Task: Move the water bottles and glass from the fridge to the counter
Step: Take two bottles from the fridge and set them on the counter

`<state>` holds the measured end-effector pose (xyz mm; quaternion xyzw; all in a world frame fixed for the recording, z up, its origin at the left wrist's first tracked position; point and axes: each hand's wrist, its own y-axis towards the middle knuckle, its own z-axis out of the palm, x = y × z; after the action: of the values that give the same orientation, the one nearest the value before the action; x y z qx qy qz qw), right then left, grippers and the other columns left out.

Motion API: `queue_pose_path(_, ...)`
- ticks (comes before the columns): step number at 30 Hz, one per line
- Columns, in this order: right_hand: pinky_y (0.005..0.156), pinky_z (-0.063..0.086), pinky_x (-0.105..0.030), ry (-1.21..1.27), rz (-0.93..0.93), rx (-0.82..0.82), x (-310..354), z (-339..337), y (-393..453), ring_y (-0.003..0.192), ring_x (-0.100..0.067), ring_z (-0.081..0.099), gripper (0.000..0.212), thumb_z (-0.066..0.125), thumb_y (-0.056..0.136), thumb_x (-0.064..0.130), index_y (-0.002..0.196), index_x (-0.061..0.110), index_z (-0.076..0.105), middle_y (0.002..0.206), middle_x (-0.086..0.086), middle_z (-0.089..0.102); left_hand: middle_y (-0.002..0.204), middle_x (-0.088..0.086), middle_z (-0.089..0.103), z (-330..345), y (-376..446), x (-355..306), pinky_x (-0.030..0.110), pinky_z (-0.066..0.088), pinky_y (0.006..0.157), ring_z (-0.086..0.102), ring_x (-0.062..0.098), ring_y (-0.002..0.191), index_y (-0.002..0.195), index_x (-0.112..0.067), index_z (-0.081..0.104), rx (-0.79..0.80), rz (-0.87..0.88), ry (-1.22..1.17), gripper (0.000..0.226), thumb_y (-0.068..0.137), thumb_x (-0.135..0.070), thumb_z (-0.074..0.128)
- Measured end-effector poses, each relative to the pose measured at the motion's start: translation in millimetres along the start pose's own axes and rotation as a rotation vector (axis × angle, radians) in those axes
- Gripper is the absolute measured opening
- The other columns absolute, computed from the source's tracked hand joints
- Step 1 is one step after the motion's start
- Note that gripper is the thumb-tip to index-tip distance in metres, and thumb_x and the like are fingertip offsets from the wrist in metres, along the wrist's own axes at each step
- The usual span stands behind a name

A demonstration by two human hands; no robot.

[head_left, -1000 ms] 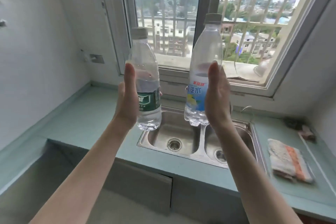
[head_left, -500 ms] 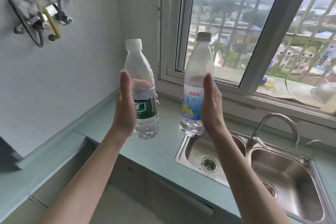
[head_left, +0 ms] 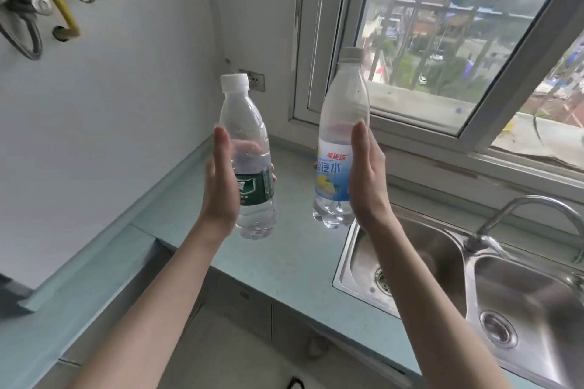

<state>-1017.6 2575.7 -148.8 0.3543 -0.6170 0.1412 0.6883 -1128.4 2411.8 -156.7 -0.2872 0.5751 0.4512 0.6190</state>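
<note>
The left hand [head_left: 221, 186] grips a green-labelled bottle [head_left: 249, 167] upright in the air above the counter [head_left: 284, 262]. The right hand [head_left: 366, 177] is wrapped around a taller blue-labelled bottle [head_left: 339, 148], held upright just left of the sink [head_left: 442, 278], which lies under the window [head_left: 458, 41].

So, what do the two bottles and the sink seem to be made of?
The green-label bottle and the blue-label bottle look like thin clear plastic: the wall and window show through them, and their bases are moulded. The caps look like opaque plastic. The sink appears to be stainless steel with a brushed finish that gives soft grey reflections.
</note>
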Motion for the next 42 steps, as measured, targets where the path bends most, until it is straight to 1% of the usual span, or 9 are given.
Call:
queue_pose_path(3, 0.082, 0.056, -0.076, -0.003, 0.015, 0.024, -20, 9, 25, 0.099, -0.062, 0.064, 0.102, 0.049, 0.083, 0.097, 0.116, 0.001, 0.061, 0.11, -0.04, 0.062, 0.075, 0.013, 0.075, 3, 30, 15, 0.038, 0.061, 0.064, 0.074, 0.026, 0.061, 0.107, 0.003, 0.066, -0.018, 0.002, 0.021, 0.084, 0.1, -0.07, 0.025)
queue_pose_path(6, 0.084, 0.06, -0.071, 0.033, 0.028, 0.048, -37, 18, 50, 0.101, -0.056, 0.068, 0.086, 0.049, 0.087, 0.093, 0.114, 0.013, 0.064, 0.112, -0.034, 0.064, 0.081, 0.013, 0.079, 6, 59, 31, 0.058, 0.063, 0.081, 0.077, 0.035, 0.075, 0.099, -0.01, 0.071, -0.041, 0.018, 0.073, 0.08, 0.098, -0.077, 0.028)
queue_pose_path(10, 0.078, 0.062, -0.035, 0.072, 0.068, 0.093, -62, 25, 80, 0.09, -0.004, 0.072, 0.056, 0.044, 0.101, 0.066, 0.129, 0.019, 0.056, 0.105, -0.001, 0.066, 0.094, 0.02, 0.079, 10, 93, 51, 0.075, 0.052, 0.098, 0.074, 0.05, 0.097, 0.092, -0.023, 0.075, -0.082, -0.016, 0.132, 0.081, 0.086, -0.094, 0.036)
queue_pose_path(12, 0.078, 0.062, -0.027, 0.06, 0.075, 0.121, -73, 29, 94, 0.09, 0.001, 0.073, 0.057, 0.048, 0.096, 0.067, 0.132, 0.023, 0.055, 0.107, 0.006, 0.068, 0.095, 0.02, 0.079, 10, 104, 59, 0.075, 0.052, 0.098, 0.074, 0.05, 0.098, 0.09, -0.027, 0.074, -0.106, -0.029, 0.152, 0.077, 0.086, -0.094, 0.037)
queue_pose_path(16, 0.091, 0.065, -0.033, 0.007, 0.083, 0.147, -93, 38, 112, 0.099, -0.001, 0.076, 0.063, 0.069, 0.085, 0.064, 0.135, 0.027, 0.058, 0.103, 0.022, 0.075, 0.104, 0.011, 0.077, 8, 118, 72, 0.058, 0.056, 0.102, 0.074, 0.04, 0.107, 0.102, -0.029, 0.073, -0.154, -0.017, 0.152, 0.071, 0.083, -0.091, 0.044)
queue_pose_path(20, 0.094, 0.065, -0.041, -0.007, 0.102, 0.175, -116, 46, 122, 0.099, -0.011, 0.077, 0.049, 0.079, 0.089, 0.052, 0.127, 0.027, 0.06, 0.1, 0.021, 0.077, 0.115, -0.012, 0.068, 1, 129, 89, 0.014, 0.048, 0.093, 0.066, -0.011, 0.106, 0.117, -0.035, 0.058, -0.191, 0.011, 0.247, 0.061, 0.071, -0.072, 0.071)
queue_pose_path(25, 0.098, 0.064, -0.043, -0.079, 0.151, 0.198, -146, 60, 135, 0.102, -0.014, 0.077, 0.049, 0.088, 0.091, 0.038, 0.125, 0.025, 0.056, 0.109, 0.007, 0.074, 0.113, -0.007, 0.069, -15, 148, 126, 0.018, 0.052, 0.092, 0.068, -0.002, 0.099, 0.112, -0.026, 0.058, -0.214, -0.01, 0.297, 0.043, 0.081, -0.041, 0.085)
queue_pose_path(34, 0.102, 0.061, -0.052, -0.239, 0.262, 0.233, -213, 85, 158, 0.118, -0.021, 0.071, 0.062, 0.088, 0.082, 0.054, 0.129, 0.035, 0.052, 0.127, 0.0, 0.069, 0.123, 0.006, 0.073, -58, 194, 188, 0.033, 0.054, 0.097, 0.069, 0.018, 0.111, 0.118, -0.019, 0.064, -0.172, -0.164, 0.364, 0.05, 0.081, -0.04, 0.091)
queue_pose_path(42, 0.103, 0.062, -0.053, -0.27, 0.415, 0.23, -274, 112, 158, 0.121, -0.024, 0.072, 0.072, 0.088, 0.076, 0.054, 0.134, 0.029, 0.052, 0.131, 0.0, 0.07, 0.124, 0.001, 0.073, -83, 229, 253, 0.011, 0.051, 0.086, 0.069, 0.008, 0.109, 0.127, -0.013, 0.067, -0.145, -0.297, 0.403, 0.054, 0.081, -0.026, 0.093)
